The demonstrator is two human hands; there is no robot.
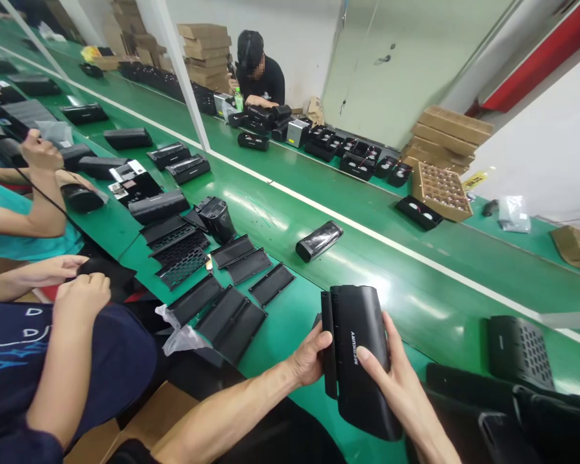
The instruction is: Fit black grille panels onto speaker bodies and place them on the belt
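Bottom centre, the spread left hand (308, 358) and right hand (391, 386) clasp a curved black speaker housing (367, 361), keeping a flat black panel (328, 341) against its side.

speaker (362, 367): smooth blk plastic, slight sheen. grilles (180, 267): matt blk, material unclear. counter (430, 283): glossy green, smooth. cartons (205, 55): rough brown cardboard. bag (178, 336): thin clear plastic.

The black speaker case (365, 361) is smooth and curved, with small white letters running down it. A flat black panel (329, 341) sits along its left side in this view. Both are tilted and held up off the surface.
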